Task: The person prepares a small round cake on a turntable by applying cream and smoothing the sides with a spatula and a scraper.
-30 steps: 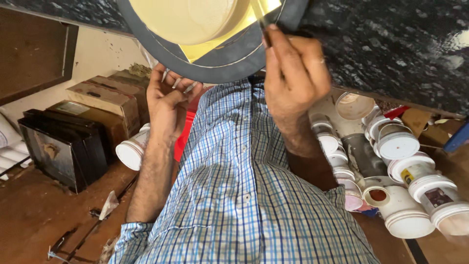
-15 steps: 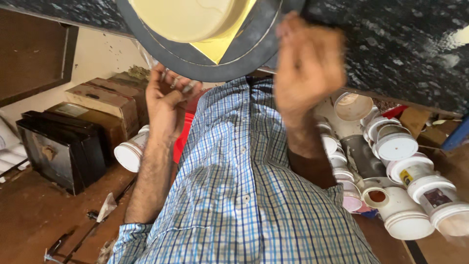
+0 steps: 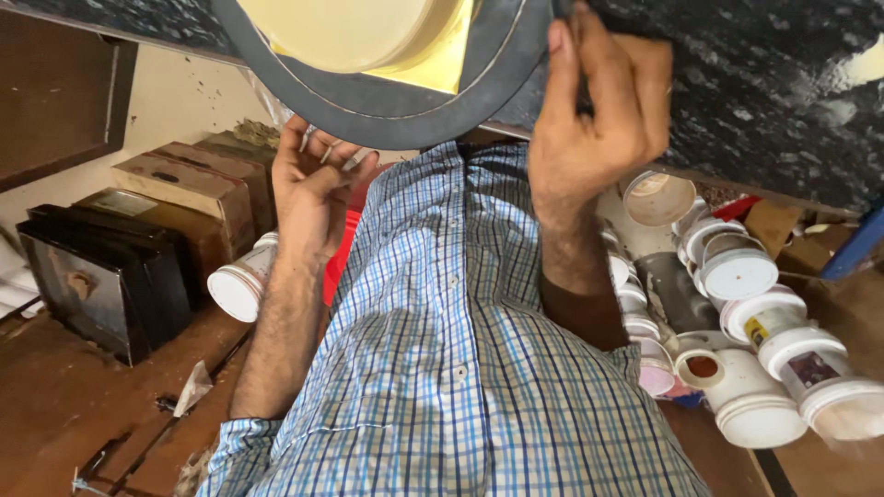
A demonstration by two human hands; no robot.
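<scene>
A round dark grey board (image 3: 405,101) with a cream disc and a yellow sheet (image 3: 442,64) on it lies at the edge of a black speckled counter (image 3: 764,83). My right hand (image 3: 599,110) is at the board's right rim, thumb pressed on the edge and fingers curled behind it. Lower and to the left, under the board's rim, my left hand (image 3: 313,193) is half closed, with a few small thin metal pieces (image 3: 324,152) between its fingers. My checked blue shirt (image 3: 460,368) fills the lower middle.
Several white lidded jars (image 3: 764,368) are stacked at the right. A white jar (image 3: 241,283) lies on its side at the left, beside cardboard boxes (image 3: 189,189) and a black box (image 3: 101,276) on a brown wooden surface (image 3: 55,405). Something red (image 3: 339,258) shows behind my left arm.
My right hand has moved up and to the right along the board's rim. The thin stick it held a second ago is no longer visible. The left hand has barely moved.
</scene>
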